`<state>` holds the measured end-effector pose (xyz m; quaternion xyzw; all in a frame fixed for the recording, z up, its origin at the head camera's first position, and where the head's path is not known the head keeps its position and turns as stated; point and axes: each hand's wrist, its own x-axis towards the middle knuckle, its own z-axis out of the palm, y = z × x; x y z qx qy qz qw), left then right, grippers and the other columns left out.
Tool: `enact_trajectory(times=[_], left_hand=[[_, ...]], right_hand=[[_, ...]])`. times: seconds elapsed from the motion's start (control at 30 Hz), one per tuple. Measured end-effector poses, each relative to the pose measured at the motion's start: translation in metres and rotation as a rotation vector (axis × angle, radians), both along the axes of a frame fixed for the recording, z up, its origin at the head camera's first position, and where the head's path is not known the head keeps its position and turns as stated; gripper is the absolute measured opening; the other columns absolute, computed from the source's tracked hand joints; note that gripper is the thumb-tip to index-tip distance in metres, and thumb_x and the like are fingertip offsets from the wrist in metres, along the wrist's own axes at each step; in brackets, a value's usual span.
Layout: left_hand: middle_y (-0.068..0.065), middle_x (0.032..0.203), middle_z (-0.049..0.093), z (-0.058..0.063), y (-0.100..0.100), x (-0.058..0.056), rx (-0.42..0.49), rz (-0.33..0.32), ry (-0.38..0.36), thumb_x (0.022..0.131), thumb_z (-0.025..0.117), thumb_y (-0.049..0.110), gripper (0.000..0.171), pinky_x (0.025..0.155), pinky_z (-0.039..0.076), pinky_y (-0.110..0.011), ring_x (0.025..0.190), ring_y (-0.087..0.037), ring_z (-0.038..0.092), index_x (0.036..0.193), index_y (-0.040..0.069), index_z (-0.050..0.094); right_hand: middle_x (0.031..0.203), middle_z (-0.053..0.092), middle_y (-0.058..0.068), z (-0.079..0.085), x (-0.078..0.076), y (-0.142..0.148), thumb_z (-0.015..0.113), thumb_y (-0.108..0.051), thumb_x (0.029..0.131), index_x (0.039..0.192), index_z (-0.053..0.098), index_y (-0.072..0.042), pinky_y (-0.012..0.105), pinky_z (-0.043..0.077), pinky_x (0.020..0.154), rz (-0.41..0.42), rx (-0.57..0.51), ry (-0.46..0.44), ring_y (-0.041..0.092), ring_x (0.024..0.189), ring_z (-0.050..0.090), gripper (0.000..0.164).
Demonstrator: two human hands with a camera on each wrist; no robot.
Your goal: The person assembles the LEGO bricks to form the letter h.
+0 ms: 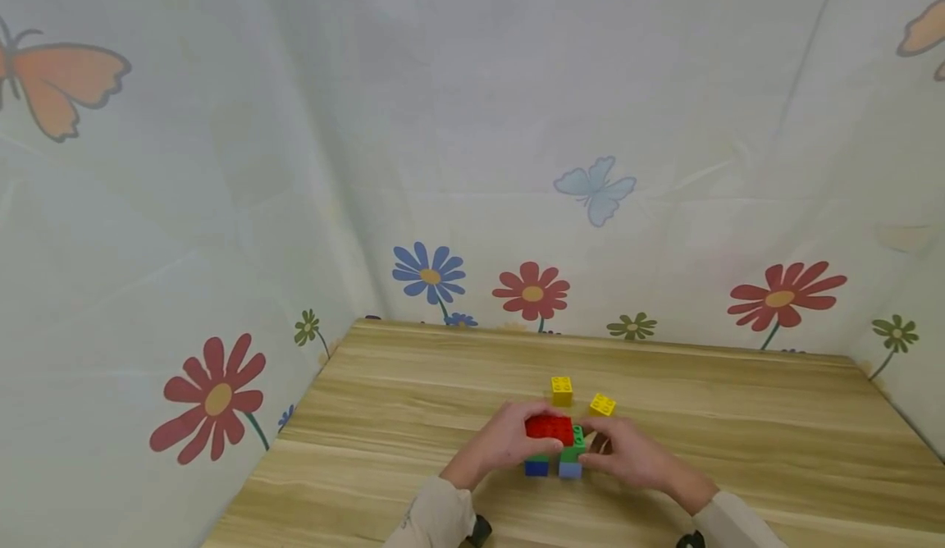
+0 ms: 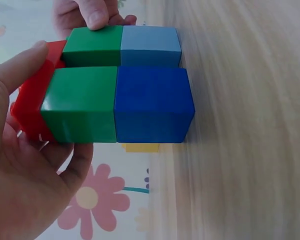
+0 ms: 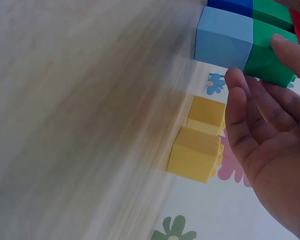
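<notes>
Two short stacks of toy building bricks stand side by side on the table. On the left, a green brick (image 2: 80, 102) sits on a dark blue brick (image 2: 152, 102). The right stack has a green brick (image 1: 572, 454) over a light blue brick (image 1: 570, 470). A red brick (image 1: 550, 427) lies across the top, leaving some studs of the right green brick bare. My left hand (image 1: 514, 437) grips the red brick, thumb on the near side and fingers behind. With thumb and fingers, my right hand (image 1: 629, 454) pinches the right green brick at its outer side.
Behind the stacks, two loose yellow bricks, one upright (image 1: 562, 392) and one turned at an angle (image 1: 602, 405), stand on the wooden table (image 1: 413, 384). A pale curtain (image 1: 472, 121) with printed flowers and butterflies hangs around the table's back and sides.
</notes>
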<state>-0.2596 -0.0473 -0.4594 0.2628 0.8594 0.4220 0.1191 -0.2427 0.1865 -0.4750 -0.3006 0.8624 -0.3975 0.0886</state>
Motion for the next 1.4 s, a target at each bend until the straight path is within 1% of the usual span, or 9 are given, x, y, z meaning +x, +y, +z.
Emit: enact_trajectory(times=[0.23, 0.33, 0.47, 0.63, 0.77, 0.9, 1.03, 1.23, 1.4], left_hand=[[0.016, 0.108, 0.059, -0.005, -0.011, -0.001, 0.088, -0.011, -0.034, 0.084, 0.072, 0.037, 0.037, 0.077, 0.048, -0.025, 0.092, -0.009, 0.055, 0.118, 0.029, 0.063], [0.015, 0.105, 0.06, -0.007, -0.017, -0.002, 0.087, -0.007, -0.025, 0.084, 0.072, 0.036, 0.035, 0.076, 0.047, -0.025, 0.089, -0.009, 0.055, 0.117, 0.028, 0.063], [0.013, 0.099, 0.062, -0.009, -0.022, -0.002, 0.097, 0.003, -0.048, 0.083, 0.073, 0.032, 0.034, 0.074, 0.048, -0.025, 0.085, -0.01, 0.056, 0.115, 0.024, 0.064], [0.01, 0.096, 0.063, -0.008, -0.023, -0.001, 0.124, 0.02, -0.072, 0.083, 0.075, 0.027, 0.031, 0.07, 0.049, -0.025, 0.083, -0.012, 0.058, 0.111, 0.02, 0.066], [0.01, 0.095, 0.063, -0.007, -0.024, 0.0, 0.12, 0.038, -0.088, 0.082, 0.075, 0.027, 0.03, 0.071, 0.049, -0.025, 0.083, -0.013, 0.058, 0.11, 0.02, 0.066], [0.01, 0.096, 0.063, -0.005, -0.024, 0.0, 0.113, 0.041, -0.097, 0.082, 0.075, 0.027, 0.031, 0.072, 0.049, -0.026, 0.084, -0.014, 0.058, 0.111, 0.019, 0.065], [0.01, 0.097, 0.063, -0.005, -0.024, -0.001, 0.116, 0.036, -0.096, 0.082, 0.075, 0.025, 0.031, 0.073, 0.049, -0.026, 0.084, -0.012, 0.058, 0.111, 0.017, 0.065], [0.011, 0.096, 0.063, -0.008, -0.024, -0.002, 0.117, 0.04, -0.091, 0.082, 0.075, 0.027, 0.031, 0.073, 0.049, -0.025, 0.083, -0.01, 0.058, 0.11, 0.018, 0.065], [0.012, 0.096, 0.063, -0.009, -0.024, -0.002, 0.113, 0.056, -0.109, 0.082, 0.075, 0.029, 0.03, 0.073, 0.049, -0.026, 0.083, -0.011, 0.058, 0.109, 0.021, 0.065]], right_hand=[[0.106, 0.062, 0.005, 0.003, -0.001, 0.008, 0.068, -0.02, 0.088, 0.122, 0.06, -0.004, 0.026, 0.049, 0.068, -0.041, 0.024, 0.055, 0.01, 0.082, 0.058, 0.038], [0.105, 0.064, 0.007, 0.006, -0.003, 0.013, 0.069, -0.016, 0.087, 0.117, 0.062, -0.002, 0.027, 0.048, 0.067, -0.094, 0.057, 0.13, 0.013, 0.084, 0.057, 0.033], [0.104, 0.064, 0.01, 0.01, -0.006, 0.018, 0.071, -0.01, 0.084, 0.11, 0.064, -0.001, 0.027, 0.048, 0.064, -0.168, 0.094, 0.239, 0.02, 0.086, 0.059, 0.029], [0.106, 0.062, 0.009, 0.009, -0.012, 0.022, 0.074, -0.009, 0.08, 0.108, 0.065, -0.002, 0.036, 0.05, 0.073, -0.258, 0.13, 0.296, 0.027, 0.092, 0.059, 0.03], [0.11, 0.06, 0.011, 0.005, -0.019, 0.023, 0.076, -0.009, 0.079, 0.11, 0.064, -0.002, 0.046, 0.048, 0.083, -0.317, 0.136, 0.311, 0.03, 0.1, 0.057, 0.034], [0.116, 0.057, 0.016, 0.001, -0.024, 0.024, 0.077, -0.01, 0.078, 0.114, 0.062, -0.001, 0.05, 0.046, 0.087, -0.354, 0.15, 0.3, 0.034, 0.106, 0.054, 0.04], [0.119, 0.055, 0.02, -0.002, -0.029, 0.023, 0.076, -0.009, 0.079, 0.119, 0.058, 0.002, 0.05, 0.045, 0.087, -0.354, 0.149, 0.259, 0.034, 0.105, 0.054, 0.045], [0.118, 0.055, 0.019, -0.01, -0.039, 0.02, 0.073, -0.008, 0.081, 0.122, 0.055, 0.005, 0.048, 0.046, 0.087, -0.333, 0.174, 0.2, 0.031, 0.103, 0.056, 0.047], [0.118, 0.057, 0.019, -0.015, -0.045, 0.016, 0.072, -0.008, 0.082, 0.122, 0.054, 0.006, 0.049, 0.044, 0.09, -0.328, 0.195, 0.181, 0.031, 0.106, 0.056, 0.046]])
